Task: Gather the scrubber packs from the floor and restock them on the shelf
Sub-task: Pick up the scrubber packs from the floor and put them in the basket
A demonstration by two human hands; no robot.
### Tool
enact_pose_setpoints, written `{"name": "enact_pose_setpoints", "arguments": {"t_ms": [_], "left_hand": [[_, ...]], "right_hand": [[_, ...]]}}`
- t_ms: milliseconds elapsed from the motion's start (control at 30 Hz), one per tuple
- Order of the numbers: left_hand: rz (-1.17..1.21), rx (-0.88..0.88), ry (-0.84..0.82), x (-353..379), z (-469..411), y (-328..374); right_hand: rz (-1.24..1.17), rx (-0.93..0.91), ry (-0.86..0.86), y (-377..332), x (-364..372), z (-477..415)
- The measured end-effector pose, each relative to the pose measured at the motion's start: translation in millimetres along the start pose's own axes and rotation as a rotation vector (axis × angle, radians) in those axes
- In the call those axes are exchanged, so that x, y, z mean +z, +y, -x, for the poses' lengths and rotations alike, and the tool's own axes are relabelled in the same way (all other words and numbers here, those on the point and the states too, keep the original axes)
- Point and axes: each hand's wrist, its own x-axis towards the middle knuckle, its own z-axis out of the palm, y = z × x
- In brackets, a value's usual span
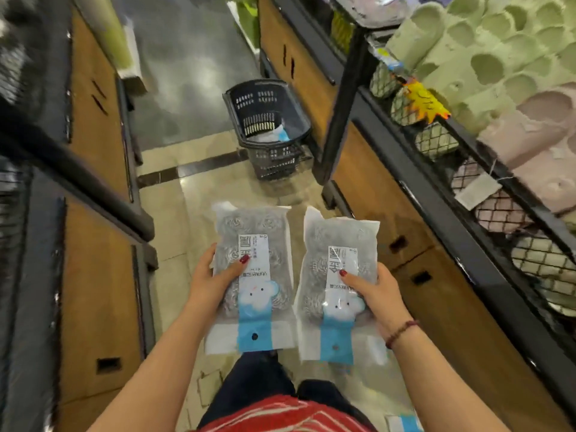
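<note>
Fingers (232, 269) of the left hand (212, 282), in the head view, clamp the left pack (252, 275), thumb across its label, the rest hidden underneath. The right hand (377, 291) grips the right pack (338, 285) likewise. Both packs are held side by side, face up, above the aisle floor (174, 232). Each long axis runs away from the person, blue hang-hole end nearest the body. I judge two gathered and none yet on the shelf (343, 113). A third pack (403, 424) lies on the floor at the frame's lower edge. The basket (268, 126) holds something white and blue, unclear what.
</note>
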Motion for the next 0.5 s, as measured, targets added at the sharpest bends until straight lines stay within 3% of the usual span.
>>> {"name": "enact_pose_setpoints", "arguments": {"t_ms": [200,500], "left_hand": [[0.069,0.008,0.086,-43.7,-60.4,43.1],[0.102,0.028,0.149,-50.8,-159.8,88.3]], "right_hand": [[0.028,0.007,-0.112,-36.3,84.3,-66.8],[0.055,0.033,-0.161,-88.1,137.6,-182.5]]}}
